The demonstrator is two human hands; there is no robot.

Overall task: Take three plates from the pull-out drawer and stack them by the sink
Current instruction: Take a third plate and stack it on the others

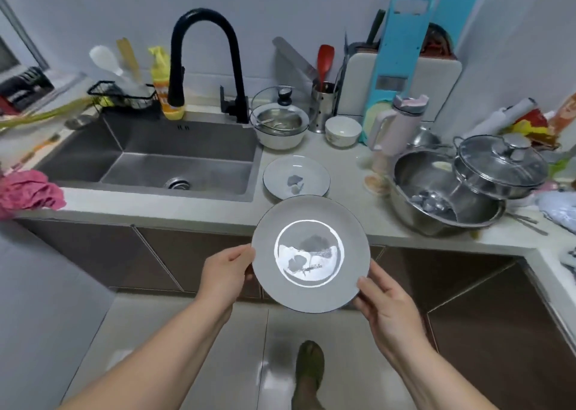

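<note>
A white plate with a grey leaf print hangs in the air in front of the counter's edge, tilted toward me. My left hand grips its left rim and my right hand grips its lower right rim. A second plate of the same pattern lies flat on the counter just right of the steel sink, directly beyond the held plate. The pull-out drawer is not visible; the cabinet fronts below the counter are closed.
A black tap stands behind the sink. A lidded bowl and a small white bowl sit behind the counter plate. Steel bowls and a lidded pot crowd the right. A pink cloth lies at the left edge.
</note>
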